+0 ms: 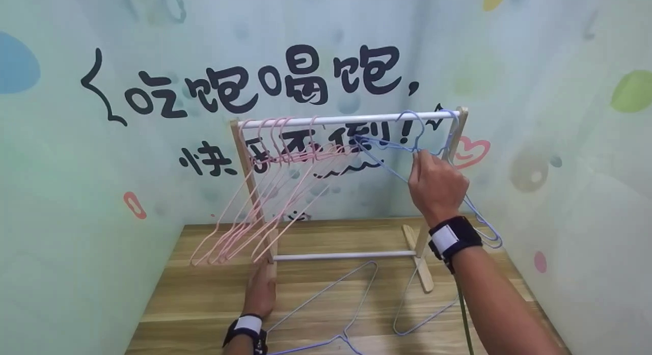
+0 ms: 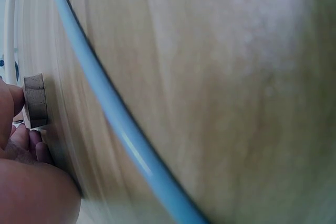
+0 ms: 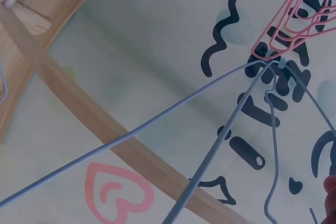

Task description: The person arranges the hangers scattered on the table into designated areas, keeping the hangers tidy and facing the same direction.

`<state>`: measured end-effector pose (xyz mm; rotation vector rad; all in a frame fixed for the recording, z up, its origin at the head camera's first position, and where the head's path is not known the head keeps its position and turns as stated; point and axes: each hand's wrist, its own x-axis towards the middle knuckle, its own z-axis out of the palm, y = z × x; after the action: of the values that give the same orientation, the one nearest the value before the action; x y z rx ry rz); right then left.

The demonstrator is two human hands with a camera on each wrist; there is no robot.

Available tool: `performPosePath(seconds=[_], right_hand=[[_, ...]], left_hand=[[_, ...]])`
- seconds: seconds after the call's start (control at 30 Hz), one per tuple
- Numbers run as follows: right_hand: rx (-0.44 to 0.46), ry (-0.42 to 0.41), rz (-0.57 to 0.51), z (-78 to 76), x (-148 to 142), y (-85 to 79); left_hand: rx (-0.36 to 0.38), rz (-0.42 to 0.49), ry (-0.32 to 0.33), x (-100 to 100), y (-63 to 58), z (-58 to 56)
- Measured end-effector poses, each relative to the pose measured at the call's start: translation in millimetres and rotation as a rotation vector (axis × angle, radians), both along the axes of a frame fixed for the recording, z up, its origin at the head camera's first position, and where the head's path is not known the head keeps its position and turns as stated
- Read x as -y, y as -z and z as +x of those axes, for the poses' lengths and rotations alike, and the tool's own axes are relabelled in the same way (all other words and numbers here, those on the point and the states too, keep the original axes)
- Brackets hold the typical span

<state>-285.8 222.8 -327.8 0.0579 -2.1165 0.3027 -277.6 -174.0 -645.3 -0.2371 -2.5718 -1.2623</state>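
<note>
A small wooden clothes rack with a white top rod [image 1: 351, 120] stands on the table. My right hand [image 1: 439, 184] pinches a blue clothes hanger [image 1: 420, 128] just under its hook, which is over the rod near the right end. Another blue hanger [image 1: 453, 126] hangs beside it, against the right post. Several pink hangers [image 1: 293, 151] hang along the rod's left half. Low at the left, my left hand [image 1: 261, 291] grips the rack's wooden foot [image 2: 35, 100], with thumb and fingers on either side in the left wrist view.
Blue hangers lie on the table in front of the rack, one [image 1: 331, 290] near the left hand and one [image 1: 425, 324] by the right foot [image 1: 418, 266]. A white lower bar [image 1: 346, 255] joins the posts. Printed walls enclose the back and sides.
</note>
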Motion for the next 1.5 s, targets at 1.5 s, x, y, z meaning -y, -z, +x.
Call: performPosePath(seconds=[1.5], right_hand=[[0.350, -0.058, -0.082, 0.0, 12, -6.9]], left_hand=[[0.032, -0.015, -0.009, 0, 0.8, -2.3]])
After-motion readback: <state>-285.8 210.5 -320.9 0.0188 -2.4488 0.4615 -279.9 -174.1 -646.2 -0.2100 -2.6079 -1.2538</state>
